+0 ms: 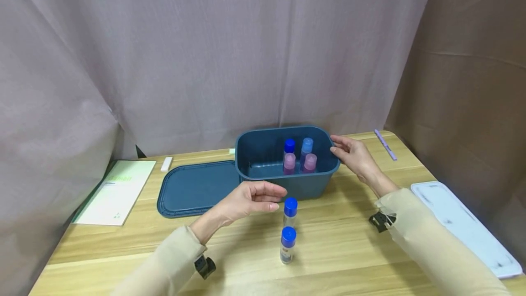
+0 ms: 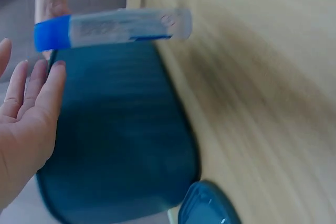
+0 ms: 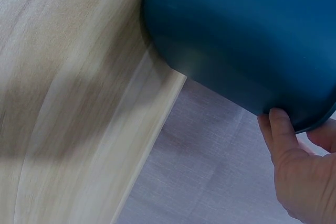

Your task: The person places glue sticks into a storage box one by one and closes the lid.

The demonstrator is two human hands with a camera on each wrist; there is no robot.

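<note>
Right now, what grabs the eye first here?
The dark blue bin at mid-table, with four capped bottles upright inside and its lid flat on the table to its left. The right hand touches the bin's right rim; the left hand hovers open in front of the bin. Just right of the left hand, two blue-capped bottles stand on the wood.

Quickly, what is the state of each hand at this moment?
Left hand: open, holding nothing, near the blue-capped clear bottle.
Right hand: fingers rest on the rim of the dark blue plastic bin; a grip cannot be told.
</note>
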